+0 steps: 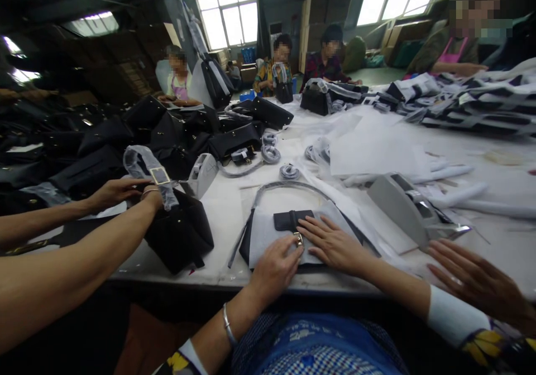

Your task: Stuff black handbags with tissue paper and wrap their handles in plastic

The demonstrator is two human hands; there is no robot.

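Note:
A black handbag lies flat in front of me, its front covered by a white paper sheet. A black strap tab rests over the sheet, with a gold buckle below it. My left hand, with a silver bangle at the wrist, pinches the buckle between thumb and finger. Flat beside it, fingers stretched out, my right hand presses on the sheet and the tab's right end. The bag's wrapped handle arches away from me.
At left, a co-worker's hands handle another black bag. Another person's hand is at right. Grey tape dispensers stand on the table. Black bags pile up at left, wrapped straps at right. Several people sit opposite.

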